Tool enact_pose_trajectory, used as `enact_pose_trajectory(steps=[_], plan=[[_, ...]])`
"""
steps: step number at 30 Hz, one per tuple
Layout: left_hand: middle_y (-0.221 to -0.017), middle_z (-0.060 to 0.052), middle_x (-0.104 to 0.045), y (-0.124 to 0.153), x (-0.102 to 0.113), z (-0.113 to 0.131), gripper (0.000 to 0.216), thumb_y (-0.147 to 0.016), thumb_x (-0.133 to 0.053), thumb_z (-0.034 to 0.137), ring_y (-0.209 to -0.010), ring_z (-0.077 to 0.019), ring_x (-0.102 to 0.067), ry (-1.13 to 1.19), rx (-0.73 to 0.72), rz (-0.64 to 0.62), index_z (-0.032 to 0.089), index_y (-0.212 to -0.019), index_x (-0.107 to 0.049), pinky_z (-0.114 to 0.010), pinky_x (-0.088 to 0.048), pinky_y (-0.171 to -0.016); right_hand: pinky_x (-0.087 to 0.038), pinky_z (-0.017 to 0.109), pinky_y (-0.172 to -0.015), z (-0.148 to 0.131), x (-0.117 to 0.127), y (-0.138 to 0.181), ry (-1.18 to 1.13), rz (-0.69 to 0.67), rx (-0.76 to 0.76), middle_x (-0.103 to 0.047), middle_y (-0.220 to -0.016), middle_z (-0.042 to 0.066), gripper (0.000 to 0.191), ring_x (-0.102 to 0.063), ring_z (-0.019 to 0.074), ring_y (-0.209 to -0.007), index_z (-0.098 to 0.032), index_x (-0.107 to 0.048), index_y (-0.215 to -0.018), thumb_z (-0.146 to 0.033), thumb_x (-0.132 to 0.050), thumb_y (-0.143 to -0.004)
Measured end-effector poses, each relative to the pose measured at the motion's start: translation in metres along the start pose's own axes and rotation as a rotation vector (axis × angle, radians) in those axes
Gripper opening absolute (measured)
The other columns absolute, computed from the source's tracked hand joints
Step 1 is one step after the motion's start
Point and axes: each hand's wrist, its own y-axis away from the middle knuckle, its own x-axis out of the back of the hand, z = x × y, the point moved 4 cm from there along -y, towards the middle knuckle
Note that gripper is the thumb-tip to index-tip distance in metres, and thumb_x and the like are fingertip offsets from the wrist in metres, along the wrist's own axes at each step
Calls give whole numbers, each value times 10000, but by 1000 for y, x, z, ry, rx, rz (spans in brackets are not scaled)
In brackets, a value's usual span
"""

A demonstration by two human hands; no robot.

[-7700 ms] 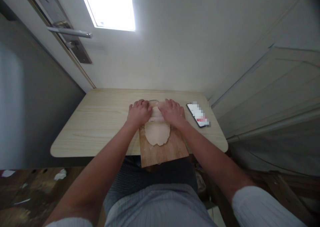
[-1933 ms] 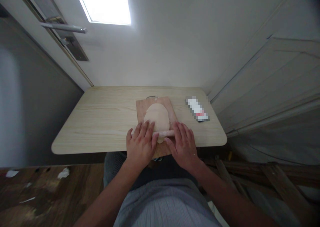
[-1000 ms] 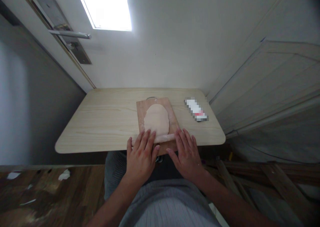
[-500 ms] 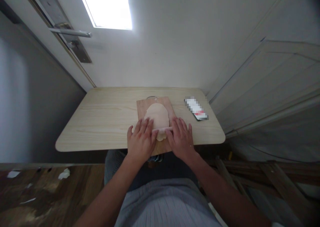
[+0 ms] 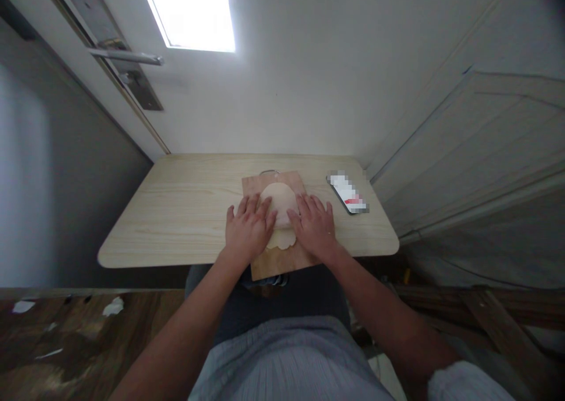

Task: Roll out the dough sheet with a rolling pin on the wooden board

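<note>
A flat, pale sheet of dough (image 5: 280, 198) lies on a wooden cutting board (image 5: 269, 264) that has a metal handle at its far end. My left hand (image 5: 249, 227) rests palm down over the dough's left side, fingers spread. On the right side, my right hand (image 5: 313, 223) lies the same way, fingers stretched forward and slightly apart. A thin pale rolling pin (image 5: 282, 225) runs crosswise under both hands; it barely stands out against the dough, and its ends are hidden. The dough's near edge is wavy.
The board sits on a light wood-grain table (image 5: 185, 206), its near end sticking out past the front edge. A phone (image 5: 348, 193) lies to the right. Behind stands a white door with a metal handle (image 5: 128, 56). Scraps of paper (image 5: 113, 307) lie on the floor at left.
Both hands have moved a little forward over the dough, away from my body, with the rolling pin under them. More of the dough's near part now shows.
</note>
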Motion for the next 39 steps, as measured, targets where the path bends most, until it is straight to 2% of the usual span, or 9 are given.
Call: enact_pose_trajectory(steps=[5,12,20,24,32,39], plan=[[-1597,-86,-427,-16,-3,-6,568,-1040,-188,499,-1448,-315,-383,-20,-21,-22,287,-1494,-456,-596,-345,-1122,-220,570,-1170,-1,-2,-17,8,-1,-1,-492,-1540,114,539,-413,324,-1406,-187,-481,-1479,-489,-323,-1061],[-1593,-112,-423,-35,-10,-15,572,-1034,-196,493,-1440,-326,-383,8,-35,-70,269,-1503,-435,-609,-345,-1114,-288,538,-1134,-1,-4,-36,22,-7,13,-517,-1519,104,526,-459,320,-1356,-222,-484,-1480,-488,-327,-1054],[-1588,-129,-415,-59,-18,-26,545,-1026,-233,476,-1454,-335,-353,48,-27,-140,272,-1485,-446,-632,-323,-1118,-316,528,-1129,3,-13,-62,44,-70,16,-441,-1578,95,581,-420,343,-1391,-242,-433,-1523,-548,-327,-1040],[-1546,-126,-457,-69,-19,-29,506,-1029,-248,460,-1421,-328,-385,65,-16,-117,279,-1434,-491,-617,-336,-1104,-346,526,-1112,3,-14,-75,34,-107,17,-423,-1587,109,606,-433,339,-1377,-233,-416,-1530,-576,-316,-1040],[-1339,-134,-625,-85,-16,-33,465,-1031,-252,430,-1221,-318,-553,37,12,3,236,-1240,-619,-556,-374,-1041,-355,531,-1116,6,-19,-98,11,-171,-2,-416,-1586,122,654,-399,347,-1402,-225,-419,-1530,-630,-323,-1025],[-1167,-154,-701,-101,-12,-35,518,-1031,-218,426,-1103,-320,-613,-10,32,25,192,-1089,-677,-510,-370,-989,-372,544,-1103,6,-21,-115,-43,-117,-53,-460,-1547,135,661,-423,355,-1379,-212,-470,-1488,-648,-335,-1011]])
